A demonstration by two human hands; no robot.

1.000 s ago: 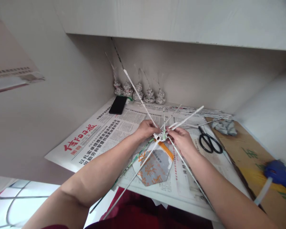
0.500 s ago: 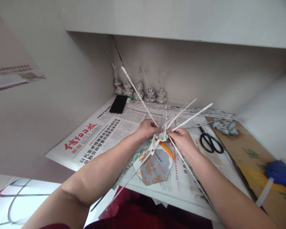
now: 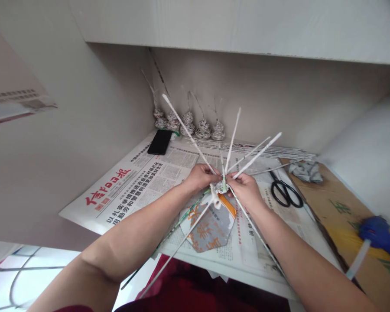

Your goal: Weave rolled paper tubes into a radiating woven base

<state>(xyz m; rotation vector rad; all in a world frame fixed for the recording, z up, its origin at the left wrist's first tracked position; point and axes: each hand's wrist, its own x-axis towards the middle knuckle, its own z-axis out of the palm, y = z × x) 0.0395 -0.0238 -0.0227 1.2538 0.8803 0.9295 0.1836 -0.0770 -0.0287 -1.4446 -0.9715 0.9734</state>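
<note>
Between my hands is a small woven piece of rolled newspaper (image 3: 221,187), with several long paper sticks fanning out from it. My left hand (image 3: 202,177) pinches its left side, near a white stick (image 3: 189,135) that slants up and left. Its right side is gripped by my right hand (image 3: 245,187), thumb and fingers closed at the base of another white stick (image 3: 260,154). More sticks point down toward my body along both forearms. Just below the weave lies a grey octagonal card (image 3: 211,229) with orange lettering. My fingertips are partly hidden by the weave.
Newspaper (image 3: 143,182) covers the table. Several woven gourd shapes (image 3: 203,129) stand by the back wall, near a black phone (image 3: 160,142) and a bundle of paper sticks (image 3: 279,152). Black-handled scissors (image 3: 286,193), crumpled paper (image 3: 306,171) and a blue glue gun (image 3: 380,236) lie right.
One white stick behind the weave has swung from leaning right to nearly upright. Both hands keep their grip in almost the same place. The view has shifted slightly.
</note>
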